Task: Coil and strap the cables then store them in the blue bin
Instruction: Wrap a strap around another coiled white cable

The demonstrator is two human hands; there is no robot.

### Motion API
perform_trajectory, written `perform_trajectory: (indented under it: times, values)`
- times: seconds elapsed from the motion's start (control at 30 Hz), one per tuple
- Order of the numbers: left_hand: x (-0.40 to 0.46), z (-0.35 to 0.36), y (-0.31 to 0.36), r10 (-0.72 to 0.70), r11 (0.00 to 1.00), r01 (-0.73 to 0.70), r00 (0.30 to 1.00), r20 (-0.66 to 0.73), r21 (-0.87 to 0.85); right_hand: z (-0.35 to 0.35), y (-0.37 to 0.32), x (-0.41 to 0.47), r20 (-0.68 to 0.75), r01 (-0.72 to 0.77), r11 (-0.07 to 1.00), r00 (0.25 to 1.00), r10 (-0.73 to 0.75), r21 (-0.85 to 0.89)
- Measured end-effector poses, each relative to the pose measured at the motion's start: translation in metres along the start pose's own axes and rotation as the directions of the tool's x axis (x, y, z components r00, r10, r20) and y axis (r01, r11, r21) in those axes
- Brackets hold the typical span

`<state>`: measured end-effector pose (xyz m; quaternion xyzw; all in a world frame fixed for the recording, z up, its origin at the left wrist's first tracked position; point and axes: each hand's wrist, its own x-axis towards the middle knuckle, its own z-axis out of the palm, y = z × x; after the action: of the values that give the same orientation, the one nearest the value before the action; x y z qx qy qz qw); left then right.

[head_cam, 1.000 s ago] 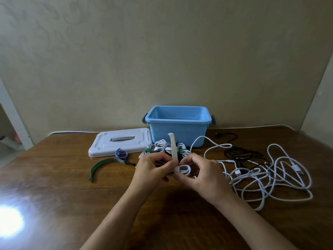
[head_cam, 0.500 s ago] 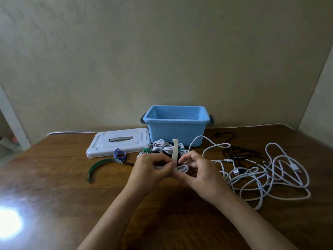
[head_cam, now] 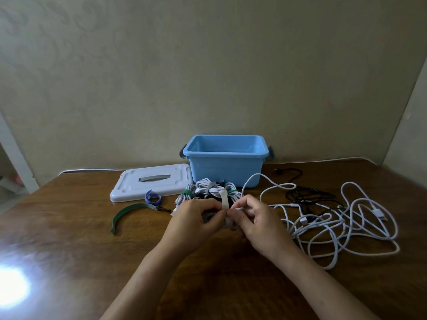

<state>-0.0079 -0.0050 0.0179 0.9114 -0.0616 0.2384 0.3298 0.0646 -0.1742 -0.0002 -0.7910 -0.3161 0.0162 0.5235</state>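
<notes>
a small coiled cable (head_cam: 211,217) is held over the wooden table (head_cam: 69,239) between both hands, mostly hidden by them; the left hand (head_cam: 196,224) is curled round it, and a white strap (head_cam: 225,199) standing up from it is pinched by the fingers of the right hand (head_cam: 256,224). just behind lie strapped cable bundles (head_cam: 208,189), touching the front of the blue bin (head_cam: 225,168). loose white cables (head_cam: 346,222) are heaped to the right. a white lid (head_cam: 150,181), a blue strap (head_cam: 152,197) and a green strap (head_cam: 129,212) lie left.
</notes>
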Motion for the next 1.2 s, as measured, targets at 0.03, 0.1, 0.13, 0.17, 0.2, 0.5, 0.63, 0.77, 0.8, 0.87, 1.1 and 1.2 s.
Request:
perform_trajectory:
  times: [0.03, 0.1, 0.13, 0.17, 0.2, 0.5, 0.63, 0.77, 0.8, 0.87, 1.1, 1.2]
  values:
    - [0.0, 0.0, -0.001, -0.001, 1.0, 0.001, 1.0, 0.011, 0.007, 0.0, 0.0, 0.0, -0.003, -0.01, 1.0, 1.0, 0.01, 0.021]
    - [0.001, 0.001, -0.002, -0.008, 1.0, 0.007, 1.0, 0.028, 0.029, 0.0, -0.001, -0.001, -0.006, -0.025, 0.999, 1.0, 0.025, 0.031]
    - [0.001, 0.001, -0.003, -0.01, 0.999, 0.008, 0.999, 0.034, 0.041, 0.0, 0.0, -0.001, -0.008, -0.029, 0.999, 1.0, 0.029, 0.026]
    - [0.001, 0.001, -0.003, -0.01, 0.999, 0.008, 0.999, 0.038, 0.052, 0.0, 0.0, -0.001, -0.009, -0.031, 0.999, 0.999, 0.032, 0.022]
    - [0.001, 0.001, -0.003, -0.008, 0.998, 0.005, 0.999, 0.04, 0.062, 0.001, 0.0, -0.001, -0.012, -0.032, 0.999, 0.999, 0.032, 0.021]
    - [-0.001, 0.003, 0.001, 0.013, 1.0, -0.013, 0.999, 0.05, 0.007, -0.002, -0.003, -0.001, -0.034, -0.072, 0.99, 0.996, 0.077, 0.118]
    - [-0.003, 0.006, 0.002, 0.017, 0.994, -0.027, 0.996, 0.088, 0.106, -0.004, -0.005, -0.001, -0.022, -0.099, 0.989, 0.995, 0.102, 0.112]
    - [-0.002, 0.009, 0.0, 0.002, 0.986, -0.012, 0.998, 0.061, 0.166, -0.003, -0.004, 0.001, 0.005, -0.106, 0.991, 0.994, 0.106, 0.085]
    - [-0.002, 0.008, -0.002, -0.008, 0.989, -0.001, 0.998, 0.059, 0.146, -0.003, -0.004, 0.002, 0.01, -0.11, 0.99, 0.994, 0.109, 0.089]
    - [-0.001, 0.007, -0.004, -0.035, 0.993, 0.027, 0.997, 0.067, 0.116, -0.003, -0.004, 0.004, 0.049, -0.116, 0.988, 0.993, 0.111, 0.102]
    - [0.003, -0.006, -0.013, -0.142, 0.986, 0.153, 0.979, 0.145, -0.07, -0.01, 0.004, 0.006, 0.24, -0.088, 0.988, 0.969, 0.056, 0.125]
    - [0.003, -0.008, -0.011, -0.152, 0.974, 0.181, 0.969, 0.196, -0.139, -0.012, 0.002, 0.006, 0.244, -0.017, 0.997, 0.97, -0.003, 0.078]
